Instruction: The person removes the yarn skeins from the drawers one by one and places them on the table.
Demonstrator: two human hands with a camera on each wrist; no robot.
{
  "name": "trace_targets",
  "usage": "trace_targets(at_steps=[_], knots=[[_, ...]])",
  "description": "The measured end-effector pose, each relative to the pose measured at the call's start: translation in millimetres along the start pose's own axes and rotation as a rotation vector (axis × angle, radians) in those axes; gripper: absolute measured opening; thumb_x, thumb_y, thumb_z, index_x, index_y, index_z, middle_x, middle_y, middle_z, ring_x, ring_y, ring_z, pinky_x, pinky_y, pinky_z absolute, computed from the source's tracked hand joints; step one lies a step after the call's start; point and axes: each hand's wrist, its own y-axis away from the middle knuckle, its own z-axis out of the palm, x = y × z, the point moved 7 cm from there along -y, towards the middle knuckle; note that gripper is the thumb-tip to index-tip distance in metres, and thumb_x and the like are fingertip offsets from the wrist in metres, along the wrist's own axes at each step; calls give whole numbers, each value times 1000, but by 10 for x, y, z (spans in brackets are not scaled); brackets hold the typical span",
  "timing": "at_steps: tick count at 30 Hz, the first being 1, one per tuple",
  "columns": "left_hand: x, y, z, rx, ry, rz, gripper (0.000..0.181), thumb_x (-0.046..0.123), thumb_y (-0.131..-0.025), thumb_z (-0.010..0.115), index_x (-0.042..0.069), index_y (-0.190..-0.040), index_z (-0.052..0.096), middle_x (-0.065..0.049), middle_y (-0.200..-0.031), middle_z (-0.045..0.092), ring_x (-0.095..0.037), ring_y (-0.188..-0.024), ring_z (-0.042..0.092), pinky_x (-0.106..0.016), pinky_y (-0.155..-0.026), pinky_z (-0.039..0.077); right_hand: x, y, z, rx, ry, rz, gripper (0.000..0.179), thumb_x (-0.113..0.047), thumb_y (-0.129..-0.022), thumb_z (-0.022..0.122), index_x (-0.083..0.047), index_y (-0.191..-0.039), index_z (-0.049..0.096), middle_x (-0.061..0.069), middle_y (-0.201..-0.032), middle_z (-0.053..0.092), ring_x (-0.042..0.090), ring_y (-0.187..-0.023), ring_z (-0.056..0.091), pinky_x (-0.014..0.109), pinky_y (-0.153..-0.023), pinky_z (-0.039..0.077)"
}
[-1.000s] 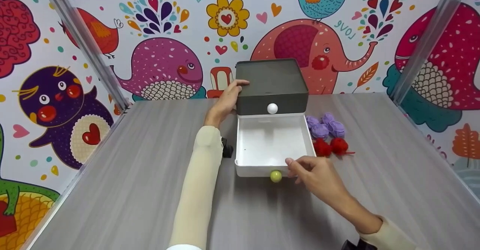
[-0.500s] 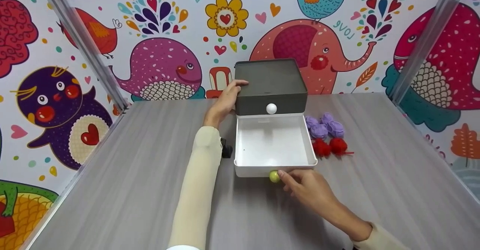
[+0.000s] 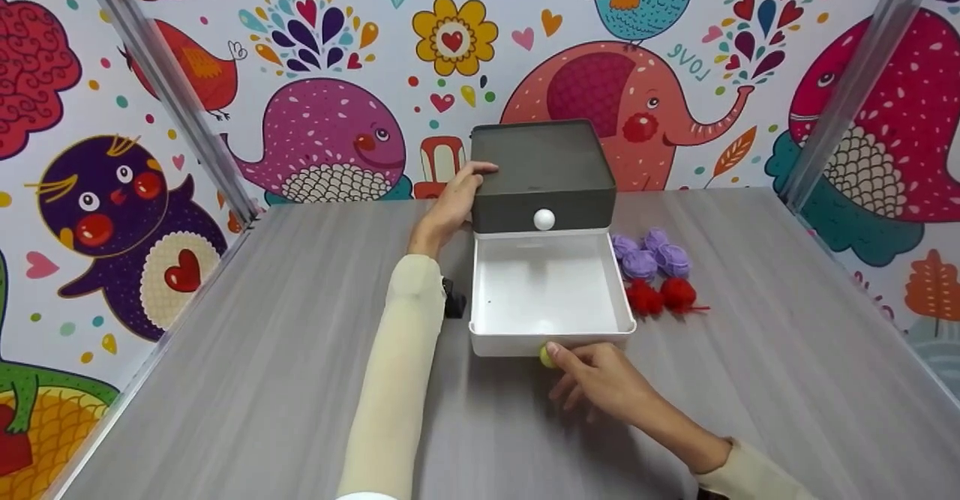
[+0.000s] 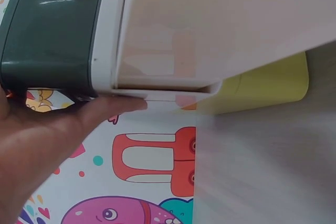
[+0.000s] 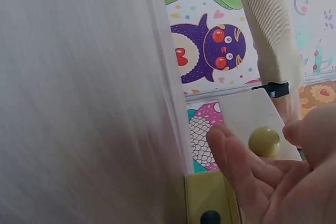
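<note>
Grey table (image 3: pixel 300 335): right hand (image 3: pixel 609 381), loosely spread, now hides more knob (image 3: pixel 546 358); left hand (image 3: pixel 453 206) outstretched on box (image 3: pixel 551 159).

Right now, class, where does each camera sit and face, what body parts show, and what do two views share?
Head: on the head, facing forward and down at the white drawer; left hand, right hand and both sleeves show.
Left wrist: worn there, facing the dark top section and patterned wall; part of the left hand shows.
Right wrist: worn there, facing leftward past the yellow-green knob; right hand and left sleeve show.
Head and right wrist share the penguin print.
</note>
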Motion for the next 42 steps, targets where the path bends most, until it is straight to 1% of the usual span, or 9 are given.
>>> trace_targets(at_steps=[4, 10, 15, 17, 22, 29, 35, 42], knots=[[-7, -5, 5, -7, 2, 0, 38, 28, -109, 27, 28, -142, 46, -9, -154, 34, -36, -129, 49, -61, -107, 43, 24, -35, 35, -8, -34, 0, 60, -54, -98, 55, 3, -105, 71, 10, -76, 76, 22, -61, 71, 33, -45, 53], [-12, -11, -3, -3, -2, -5, 38, 28, -109, 28, 29, -141, 47, -8, -155, 34, -36, -131, 47, -62, -108, 42, 13, -56, 20, 18, -21, -14, 56, -51, -97, 57, 2, -99, 73, 10, -73, 75, 21, -60, 71, 36, -48, 54], [-2, -11, -15, 5, -7, -5, 38, 29, -109, 28, 30, -141, 48, -6, -155, 34, -35, -130, 47, -60, -107, 43, -8, -80, -8, 31, -22, -18, 54, -50, -97, 59, 2, -98, 74, 11, -72, 75, 21, -60, 72, 36, -50, 55], [3, -11, -16, 8, -4, -6, 38, 29, -109, 28, 30, -141, 48, -8, -153, 36, -35, -129, 48, -59, -106, 44, -8, -98, -23, 43, -30, -17, 54, -50, -96, 60, 2, -98, 74, 11, -73, 75, 21, -60, 71, 35, -50, 55], [5, -11, -18, 15, -3, -6, 38, 29, -109, 29, 30, -140, 49, -9, -152, 38, -36, -128, 48, -59, -105, 44, -9, -170, -70, 87, -41, -15, 54, -50, -96, 62, 2, -98, 74, 10, -76, 76, 19, -62, 71, 31, -50, 54], [-6, -6, -15, 15, -5, -1, 37, 29, -109, 29, 30, -140, 49, -8, -153, 38, -36, -129, 48, -59, -105, 45, -51, -266, -114, 119, -49, -29, 53, -49, -96, 61, 3, -100, 74, 12, -79, 76, 20, -64, 71, 33, -50, 54], [7, -9, -16, 16, -5, 9, 37, 29, -109, 29, 30, -140, 49, -9, -153, 38, -36, -130, 48, -59, -106, 44, -65, -354, -151, 141, -55, -33, 54, -49, -96, 61, 3, -99, 74, 12, -80, 76, 20, -63, 70, 32, -49, 53], [-1, -14, -13, 7, -4, 7, 38, 28, -109, 27, 28, -141, 48, -9, -153, 37, -36, -130, 47, -61, -106, 44, -61, -478, -162, 149, -45, 0, 51, -47, -97, 61, 3, -99, 74, 12, -79, 76, 18, -62, 70, 34, -50, 54]])
